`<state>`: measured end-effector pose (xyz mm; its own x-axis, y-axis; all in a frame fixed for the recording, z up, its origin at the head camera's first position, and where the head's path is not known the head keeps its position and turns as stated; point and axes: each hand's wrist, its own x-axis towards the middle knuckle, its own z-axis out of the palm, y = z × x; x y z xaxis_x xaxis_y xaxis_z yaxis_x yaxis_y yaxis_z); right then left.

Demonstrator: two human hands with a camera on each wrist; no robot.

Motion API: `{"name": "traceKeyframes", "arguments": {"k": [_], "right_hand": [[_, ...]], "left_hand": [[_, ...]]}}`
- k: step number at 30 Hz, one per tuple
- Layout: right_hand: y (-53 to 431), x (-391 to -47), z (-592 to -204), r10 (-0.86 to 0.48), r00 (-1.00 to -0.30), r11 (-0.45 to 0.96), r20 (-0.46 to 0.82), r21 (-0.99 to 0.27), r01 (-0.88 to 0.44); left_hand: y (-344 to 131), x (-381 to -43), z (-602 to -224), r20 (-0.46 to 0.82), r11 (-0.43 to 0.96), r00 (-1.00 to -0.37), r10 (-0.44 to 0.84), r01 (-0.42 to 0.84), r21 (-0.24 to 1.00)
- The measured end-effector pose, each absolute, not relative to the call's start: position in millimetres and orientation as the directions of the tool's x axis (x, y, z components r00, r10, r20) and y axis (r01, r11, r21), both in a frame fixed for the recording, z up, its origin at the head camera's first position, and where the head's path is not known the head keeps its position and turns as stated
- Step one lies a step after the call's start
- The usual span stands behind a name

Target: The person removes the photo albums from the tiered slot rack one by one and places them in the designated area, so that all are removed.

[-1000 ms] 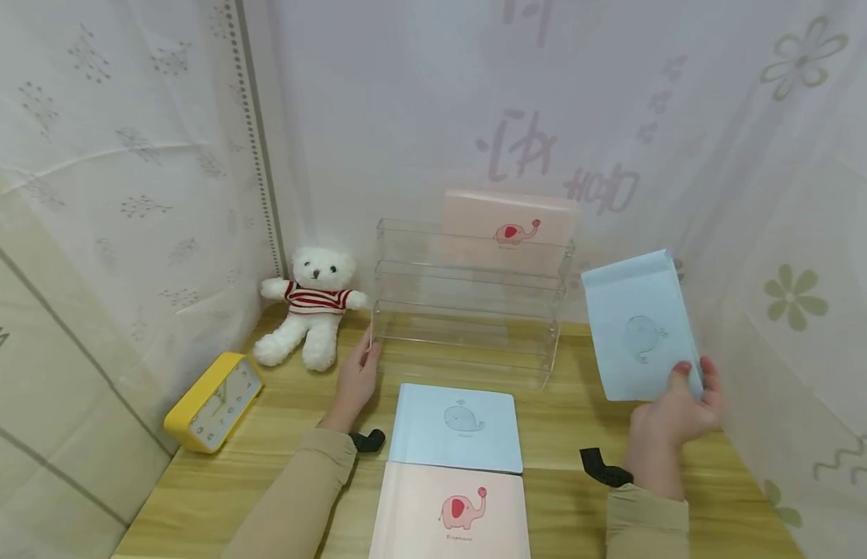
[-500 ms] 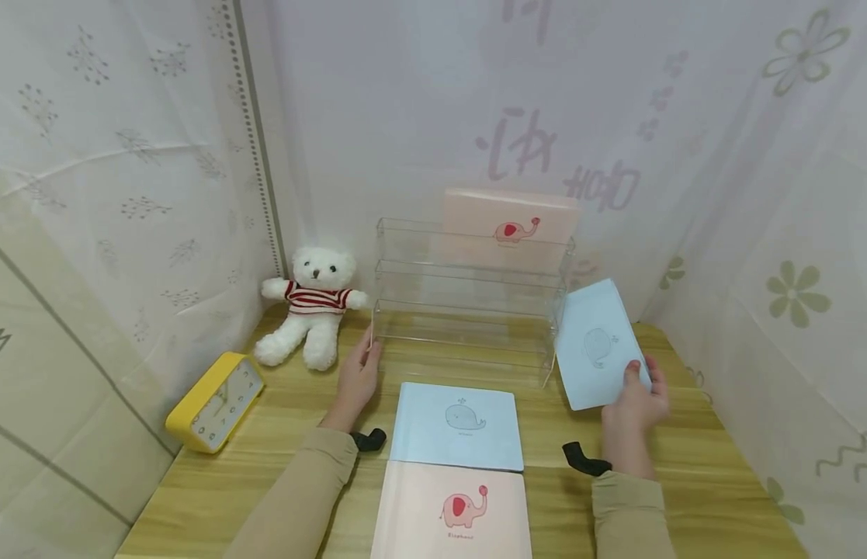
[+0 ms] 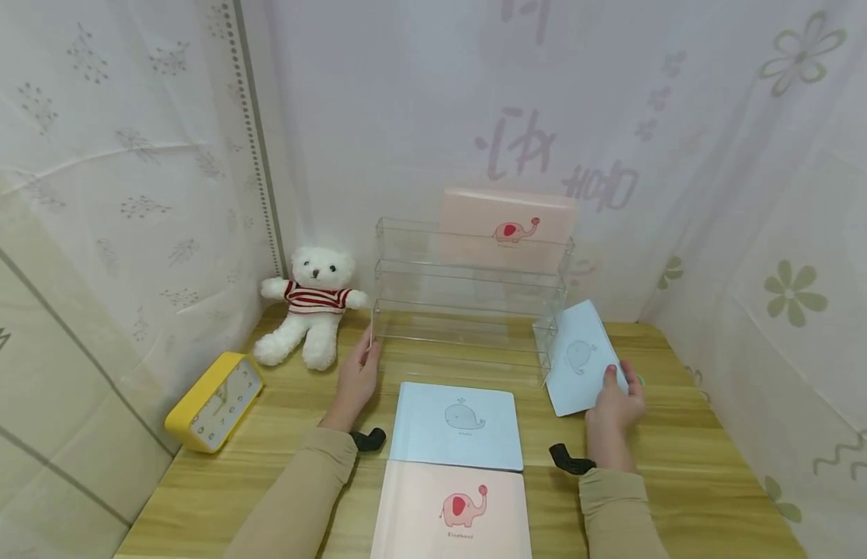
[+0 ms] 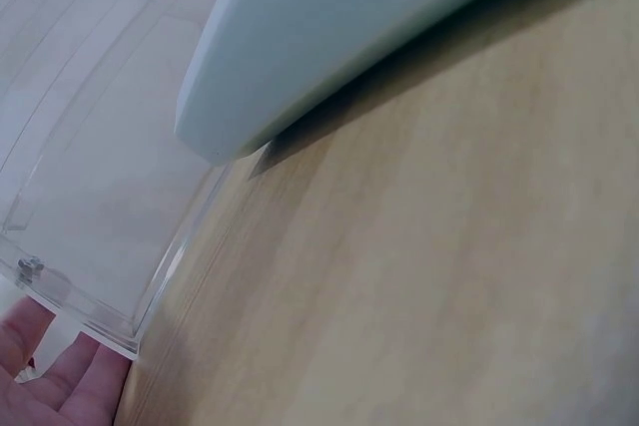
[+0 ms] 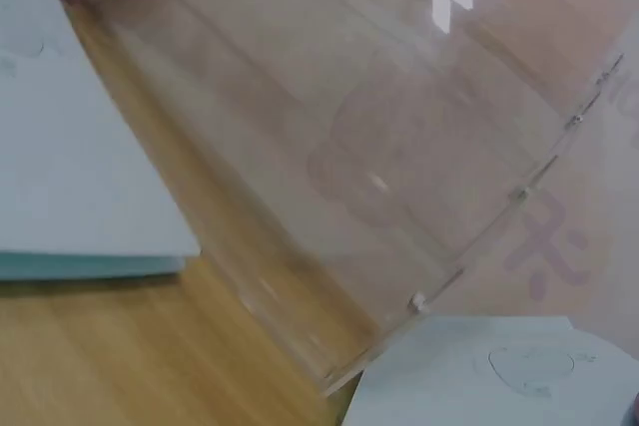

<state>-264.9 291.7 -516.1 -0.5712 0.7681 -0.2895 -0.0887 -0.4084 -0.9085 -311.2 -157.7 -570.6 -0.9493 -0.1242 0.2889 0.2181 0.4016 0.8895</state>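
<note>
In the head view, a clear acrylic tiered rack (image 3: 468,326) stands at the back of the table. At its lower left corner, my left hand (image 3: 358,380) holds the side panel; the left wrist view shows fingers (image 4: 95,386) right at that clear edge. My right hand (image 3: 616,400) pinches a light blue notebook (image 3: 580,357) with a whale drawing, thumb in front and fingers behind. Tilted, this notebook overlaps the rack's right side. A pink elephant notebook (image 3: 506,221) stands in the rack's top tier. Another blue whale notebook (image 3: 457,431) and a pink elephant notebook (image 3: 450,508) lie in front.
Left of the rack, a white teddy bear (image 3: 317,307) in a striped shirt sits against the curtain. A yellow alarm clock (image 3: 213,400) stands at the table's left side. Patterned curtains (image 3: 775,194) enclose the table (image 3: 691,481) behind and on both sides.
My right hand has brought the blue notebook leftward and down, from apart on the right to the rack's right side. My left hand has stayed in place.
</note>
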Motion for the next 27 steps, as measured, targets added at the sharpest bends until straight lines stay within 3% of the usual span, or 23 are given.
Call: {"name": "traceKeyframes", "arguments": {"k": [6,13,19,27], "right_hand": [[292,-264,-527,0.761,-0.617,-0.229,-0.200,-0.973,0.033],[298,-261,-544,0.758,-0.652,0.058,0.006,-0.997,0.059],[306,-260,-555,0.723,-0.682,0.252,0.111,-0.962,0.110],[314,-261,-563,0.637,-0.760,0.473,0.128,-0.843,0.255]], "left_hand": [[-159,-313,-573,0.314,0.387,-0.942,-0.119,0.247,0.888],[-157,-310,-571,0.301,0.396,-0.945,-0.128,0.230,0.889],[-159,-310,-571,0.247,0.384,-0.962,-0.120,0.184,0.905],[-159,-311,-570,0.232,0.394,-0.966,-0.112,0.171,0.903]]}}
